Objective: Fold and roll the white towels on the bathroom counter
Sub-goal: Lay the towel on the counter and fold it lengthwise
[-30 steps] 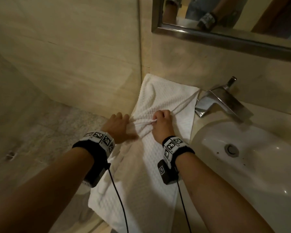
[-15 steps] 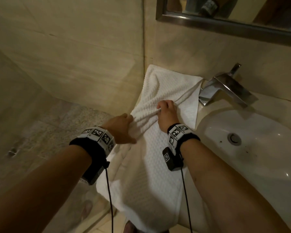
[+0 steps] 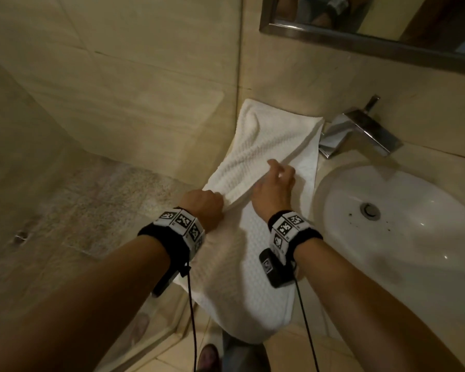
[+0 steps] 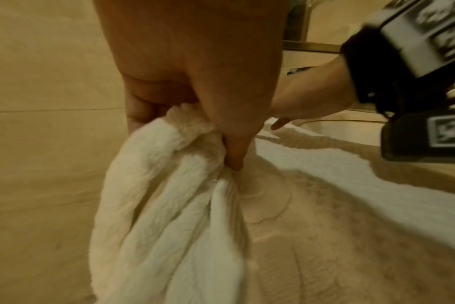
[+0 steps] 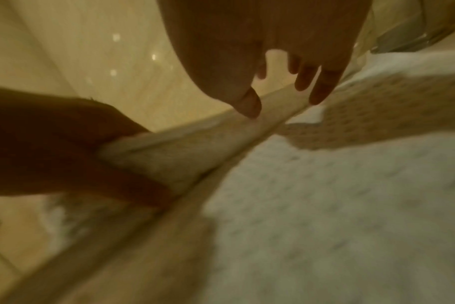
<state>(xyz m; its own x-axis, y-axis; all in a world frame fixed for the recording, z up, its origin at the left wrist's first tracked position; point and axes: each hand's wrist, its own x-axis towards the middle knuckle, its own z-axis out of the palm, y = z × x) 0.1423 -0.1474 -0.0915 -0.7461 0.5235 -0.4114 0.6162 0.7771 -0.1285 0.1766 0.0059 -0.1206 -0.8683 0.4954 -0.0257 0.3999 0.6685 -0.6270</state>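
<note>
A white waffle-weave towel (image 3: 255,146) lies lengthwise on the counter left of the sink, with its near end hanging over the front edge. My left hand (image 3: 206,204) grips a bunched fold of it at the towel's left edge. In the left wrist view that hand (image 4: 221,139) has its fingers curled round the gathered towel (image 4: 169,205). A taut ridge of cloth runs from there toward the faucet. My right hand (image 3: 275,181) hovers over that ridge with fingers spread. In the right wrist view the hand (image 5: 286,100) holds nothing, and its thumb tip touches the towel's ridge (image 5: 221,139).
The white sink basin (image 3: 387,224) lies right of the towel, with a chrome faucet (image 3: 360,130) behind it and a mirror (image 3: 373,30) above. A tiled wall stands close on the left. Below it a glass panel and stone floor (image 3: 78,210) show, with a foot (image 3: 208,358) by the counter.
My right hand has let go of its pinch on the fold and opened its fingers. My left hand has pulled the bunched fold leftward, stretching the ridge.
</note>
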